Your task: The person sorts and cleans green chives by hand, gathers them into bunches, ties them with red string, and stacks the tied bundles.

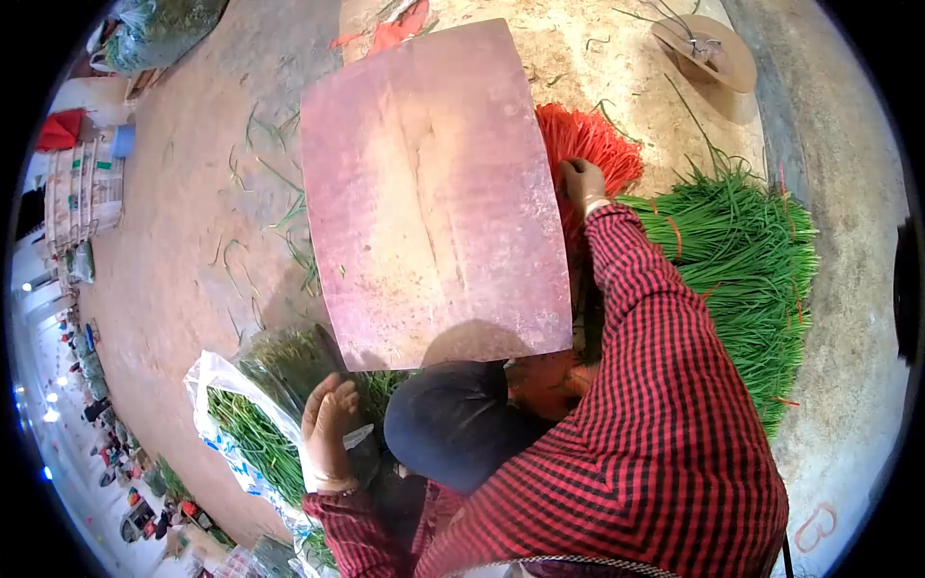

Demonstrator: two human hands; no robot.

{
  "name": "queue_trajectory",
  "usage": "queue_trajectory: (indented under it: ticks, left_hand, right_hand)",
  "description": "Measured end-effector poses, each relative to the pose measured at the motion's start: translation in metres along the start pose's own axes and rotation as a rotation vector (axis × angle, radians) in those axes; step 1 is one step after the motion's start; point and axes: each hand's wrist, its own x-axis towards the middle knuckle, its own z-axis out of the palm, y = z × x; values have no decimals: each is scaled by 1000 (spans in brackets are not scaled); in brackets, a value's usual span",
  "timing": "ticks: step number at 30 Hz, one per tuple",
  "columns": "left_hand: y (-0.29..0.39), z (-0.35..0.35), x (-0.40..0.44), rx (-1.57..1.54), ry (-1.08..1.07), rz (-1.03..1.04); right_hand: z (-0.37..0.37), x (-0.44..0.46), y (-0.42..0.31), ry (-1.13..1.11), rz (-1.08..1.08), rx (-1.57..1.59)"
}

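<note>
My right hand [582, 183] reaches past the right edge of the board to a bundle of thin red ties [599, 144]. Its fingers are bent and pinched at the near side of the ties; the fingertips are partly hidden. My left hand [330, 422] is raised near the board's lower left corner, its fingers curled in with nothing visible in them. Beside it lies a clear plastic bag [207, 371] with long green stalks [252, 438] inside. The worn, pinkish board [434, 202] lies in front of my knee, with nothing on its surface.
A large pile of green stalks [732, 279], some bound with red ties, lies at the right. A tan round object [708, 58], perhaps a hat, sits at the upper right. Loose stalks litter the floor [173, 250]. A stuffed bag [164, 34] stands at the upper left.
</note>
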Motion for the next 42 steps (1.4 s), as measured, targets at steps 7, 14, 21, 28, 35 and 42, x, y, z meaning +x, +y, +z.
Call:
queue_trajectory:
  ticks: [7,14,21,28,35,42]
  left_hand:
    - [59,125,28,359,-203,305]
    - [25,289,43,1410,-508,1567]
    - [0,305,47,1616,-536,1369]
    - [6,313,51,1538,-626,851]
    - [71,261,44,511,-226,829]
    - [40,158,99,1428,-55,619]
  right_hand:
    - [-35,-52,-7,77,-146,53]
    - [-86,-175,-62,-358,-574,-249]
    - [-124,-174,-81,-460,-788,-157]
    - [-99,-125,-47,-471,-693,-221]
    - [-6,-95,12,-497,-621,-491]
    - [-61,-131,17,-448,-605,-382]
